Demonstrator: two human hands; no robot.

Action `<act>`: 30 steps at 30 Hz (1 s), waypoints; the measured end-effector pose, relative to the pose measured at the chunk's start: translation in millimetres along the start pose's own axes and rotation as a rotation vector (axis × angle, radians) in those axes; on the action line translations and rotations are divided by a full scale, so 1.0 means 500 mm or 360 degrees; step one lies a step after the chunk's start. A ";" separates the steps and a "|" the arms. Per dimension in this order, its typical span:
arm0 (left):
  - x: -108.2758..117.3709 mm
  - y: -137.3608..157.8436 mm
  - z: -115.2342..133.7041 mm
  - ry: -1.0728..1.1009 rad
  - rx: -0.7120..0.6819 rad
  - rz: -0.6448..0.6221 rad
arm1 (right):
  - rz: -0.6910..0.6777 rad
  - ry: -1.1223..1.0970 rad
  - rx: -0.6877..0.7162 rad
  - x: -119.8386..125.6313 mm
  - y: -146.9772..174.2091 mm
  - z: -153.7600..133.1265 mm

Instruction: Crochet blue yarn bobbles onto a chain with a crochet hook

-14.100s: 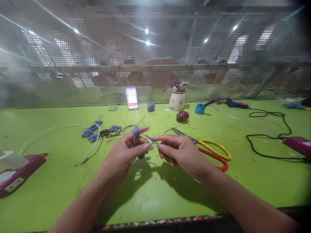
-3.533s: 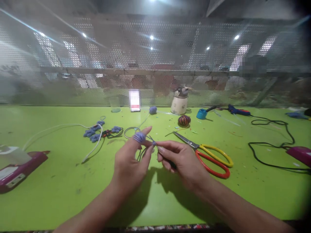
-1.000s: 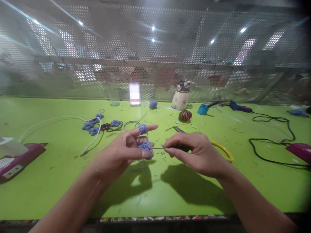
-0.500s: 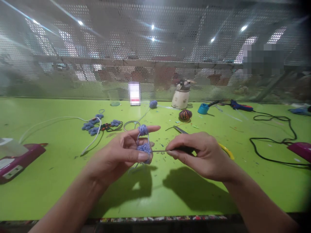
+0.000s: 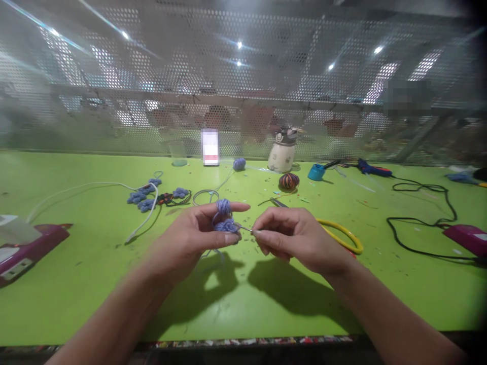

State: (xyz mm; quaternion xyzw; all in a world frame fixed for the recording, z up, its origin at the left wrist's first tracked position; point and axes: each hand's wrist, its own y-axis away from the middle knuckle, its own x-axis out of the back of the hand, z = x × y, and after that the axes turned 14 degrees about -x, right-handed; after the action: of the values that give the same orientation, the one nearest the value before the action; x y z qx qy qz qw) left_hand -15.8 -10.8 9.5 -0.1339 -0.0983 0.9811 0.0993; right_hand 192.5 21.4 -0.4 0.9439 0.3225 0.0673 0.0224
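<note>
My left hand [image 5: 194, 230] pinches a small piece of purple crochet work [image 5: 225, 226] between thumb and fingers. Purple yarn [image 5: 223, 206] is wound around its outstretched index finger, and loose yarn ends hang below the piece. My right hand [image 5: 291, 233] is closed on a thin metal crochet hook [image 5: 246, 229], whose tip meets the right edge of the crochet work. The hook's handle is hidden inside my right hand. Behind my hands a purple yarn ball [image 5: 239, 164] lies on the table, with a strand running toward my left hand.
The green table [image 5: 114, 304] carries crocheted purple flowers [image 5: 142, 197], a dark multicoloured yarn ball [image 5: 289, 181], scissors [image 5: 278, 202] and a yellow ring [image 5: 344, 234]. Farther back stand a phone [image 5: 210, 147], a bottle [image 5: 282, 152] and a glue gun [image 5: 375, 168]. Power strips [image 5: 34, 251] and cables lie at the sides.
The crochet work has tilted and moved up closer to the wound index finger. My right hand has shifted slightly left, bringing the hook nearer, and uncovers more of the yellow ring.
</note>
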 end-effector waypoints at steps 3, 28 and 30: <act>0.000 -0.002 -0.001 -0.0024 -0.0014 0.0050 | 0.0021 -0.0021 -0.0013 -0.002 -0.002 0.000; -0.016 0.005 -0.022 -0.1017 -0.0639 0.0017 | 0.0131 -0.0357 -0.0308 -0.043 -0.013 0.005; -0.016 0.006 -0.022 -0.1045 -0.0653 0.0028 | 0.0140 -0.0378 -0.0312 -0.046 -0.014 0.006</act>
State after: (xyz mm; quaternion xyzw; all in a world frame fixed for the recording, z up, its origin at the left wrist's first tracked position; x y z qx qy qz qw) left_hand -5.8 -13.4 0.3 0.1695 -0.3180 0.9325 0.0251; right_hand 170.5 13.0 -6.5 0.9517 0.2678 -0.0125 0.1495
